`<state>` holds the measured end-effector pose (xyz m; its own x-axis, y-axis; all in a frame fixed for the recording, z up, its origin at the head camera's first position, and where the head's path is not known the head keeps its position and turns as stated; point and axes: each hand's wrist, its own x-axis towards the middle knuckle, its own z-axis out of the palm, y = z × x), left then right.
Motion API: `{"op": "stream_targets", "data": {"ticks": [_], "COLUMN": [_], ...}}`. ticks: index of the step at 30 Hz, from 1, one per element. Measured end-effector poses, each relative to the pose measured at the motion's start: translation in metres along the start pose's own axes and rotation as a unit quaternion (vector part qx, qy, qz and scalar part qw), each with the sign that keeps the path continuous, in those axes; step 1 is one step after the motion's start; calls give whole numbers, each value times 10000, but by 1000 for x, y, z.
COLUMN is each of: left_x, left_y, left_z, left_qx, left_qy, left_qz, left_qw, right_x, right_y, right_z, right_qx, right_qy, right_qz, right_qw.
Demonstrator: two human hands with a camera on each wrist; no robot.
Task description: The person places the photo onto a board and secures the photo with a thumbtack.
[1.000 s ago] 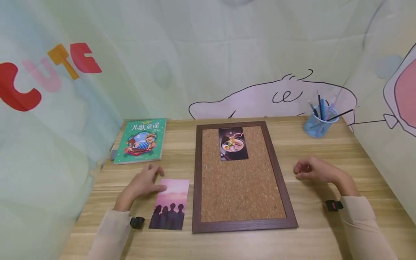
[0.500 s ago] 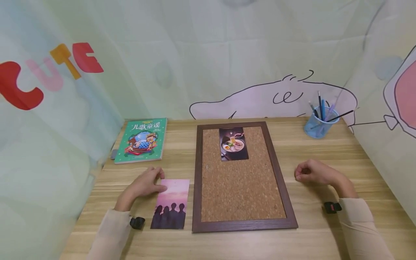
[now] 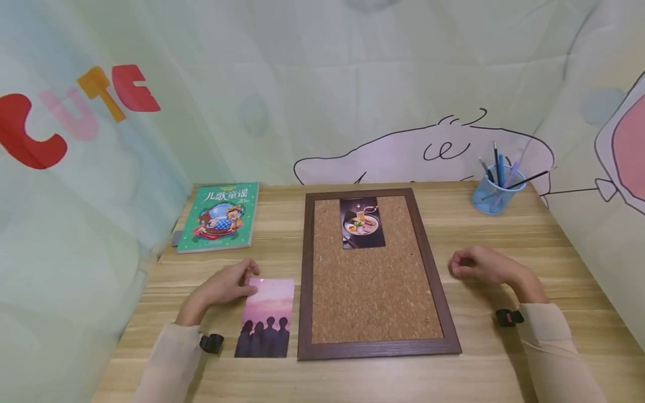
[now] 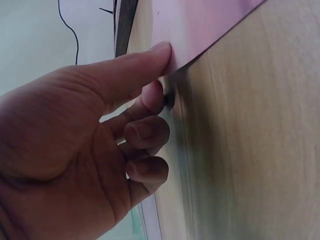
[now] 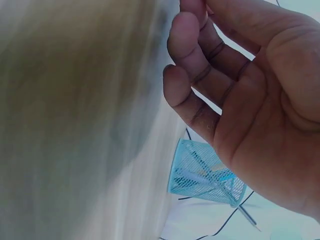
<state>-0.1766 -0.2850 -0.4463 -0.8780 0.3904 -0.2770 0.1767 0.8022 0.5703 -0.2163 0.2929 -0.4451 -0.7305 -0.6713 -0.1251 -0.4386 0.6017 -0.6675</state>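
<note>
green book (image 3: 218, 217) at tabletop (image 3: 504, 235) far left | left hand (image 3: 224, 285) pinches pink photo card's (image 3: 267, 316) upper-left corner | card lies left of cork board (image 3: 373, 274) bearing food photo (image 3: 361, 222) | right hand (image 3: 478, 264) loosely curled, empty | blue mesh cup (image 3: 495, 195) holds pens

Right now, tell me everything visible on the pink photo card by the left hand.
The pink-and-purple glossy photo card is a thin rectangle showing a pink sky over a row of dark silhouetted figures. It lies flat, long side running away from the person, on the light wooden table, just left of the brown-framed cork board. The left hand pinches its far left corner: the thumb lies on top and the wrist view shows a finger tucked at the edge.
</note>
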Motion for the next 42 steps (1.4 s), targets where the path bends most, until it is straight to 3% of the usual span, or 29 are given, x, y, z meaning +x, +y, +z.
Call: {"op": "stream_targets", "data": {"ticks": [8, 14, 21, 29, 42], "left_x": [9, 7, 4, 5, 38], "left_y": [10, 17, 30, 47, 79], "left_z": [-7, -15, -26, -22, -3], "left_qx": [-27, -86, -217, -383, -406], "left_qy": [-132, -352, -339, -370, -132], "left_qz": [811, 1094, 1053, 1026, 1363], "left_qw": [9966, 9933, 9936, 9933, 9897], "right_x": [10, 22, 34, 46, 66], "right_y": [-5, -17, -28, -42, -71], "right_z": [-9, -8, -8, -5, -2], "right_qx": [-177, -55, -28, 50, -232], "right_qy": [360, 356, 511, 251, 58], "right_qz": [-61, 36, -73, -294, -344], "right_qw": [9992, 9993, 9987, 9992, 9991]}}
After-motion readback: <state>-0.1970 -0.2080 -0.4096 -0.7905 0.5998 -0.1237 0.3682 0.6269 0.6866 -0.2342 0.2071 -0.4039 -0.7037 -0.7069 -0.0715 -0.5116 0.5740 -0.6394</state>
